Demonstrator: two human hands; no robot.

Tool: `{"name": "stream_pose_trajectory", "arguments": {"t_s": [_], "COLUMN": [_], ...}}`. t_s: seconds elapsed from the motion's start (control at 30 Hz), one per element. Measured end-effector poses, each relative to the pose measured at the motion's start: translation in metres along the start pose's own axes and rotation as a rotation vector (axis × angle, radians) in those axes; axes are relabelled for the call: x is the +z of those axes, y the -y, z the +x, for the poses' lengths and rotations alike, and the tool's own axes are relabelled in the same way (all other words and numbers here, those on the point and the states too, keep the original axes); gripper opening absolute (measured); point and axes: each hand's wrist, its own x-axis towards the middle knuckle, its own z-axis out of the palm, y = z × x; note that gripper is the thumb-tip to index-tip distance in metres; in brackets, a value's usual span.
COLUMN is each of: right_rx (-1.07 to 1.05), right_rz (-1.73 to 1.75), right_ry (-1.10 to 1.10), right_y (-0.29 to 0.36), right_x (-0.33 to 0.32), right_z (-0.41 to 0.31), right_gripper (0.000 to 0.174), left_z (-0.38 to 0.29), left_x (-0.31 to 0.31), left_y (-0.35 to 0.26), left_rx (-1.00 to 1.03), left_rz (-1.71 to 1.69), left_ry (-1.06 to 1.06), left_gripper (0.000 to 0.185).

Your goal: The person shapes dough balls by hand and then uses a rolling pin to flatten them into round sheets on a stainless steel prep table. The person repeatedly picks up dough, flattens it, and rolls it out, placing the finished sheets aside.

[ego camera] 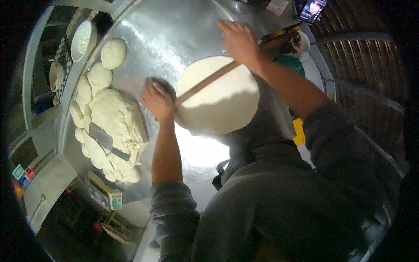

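Note:
A round, flat sheet of dough (pixel 219 114) lies on the metal worktop (pixel 147 36) in front of me. Across it runs a slim wooden rolling pin (pixel 209 78), slanting up to the right. My left hand (pixel 158 100) is at the pin's lower left end, beside the dough's edge, its fingers partly curled. Over the upper right part of the pin lies my right hand (pixel 240 44), palm down with the fingers stretched forward. The pin continues beyond that hand. To the left rests a big lump of dough (pixel 114 108), with a dough scraper (pixel 101 136) on top.
Several dough balls (pixel 113 53) line the worktop's left side. A white bowl of flour (pixel 76 49) stands past the left rim. At the upper right are a lit phone (pixel 312 11), a small bowl (pixel 306 42) with dark contents and a green round object (pixel 291 65).

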Motion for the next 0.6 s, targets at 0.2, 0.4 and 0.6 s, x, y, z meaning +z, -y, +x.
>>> {"name": "stream_pose_trajectory", "arguments": {"t_s": [0.2, 0.4, 0.6], "right_rx": [-0.172, 0.070, -0.172], "right_rz": [-0.062, 0.181, -0.099], "right_ry": [-0.024, 0.343, 0.013], "right_y": [0.000, -0.010, -0.023], "right_x": [-0.053, -0.079, -0.064], "right_z": [-0.145, -0.132, -0.173], "right_gripper": [0.040, 0.050, 0.044], "left_z": [-0.171, -0.163, -0.185], "left_x": [-0.008, -0.039, -0.014], "left_y": [-0.030, -0.035, -0.035], "left_rx": [0.068, 0.089, 0.268], "left_rz": [0.036, -0.288, -0.004], "left_ry": [0.006, 0.044, -0.074], "left_gripper": [0.053, 0.047, 0.052]}}
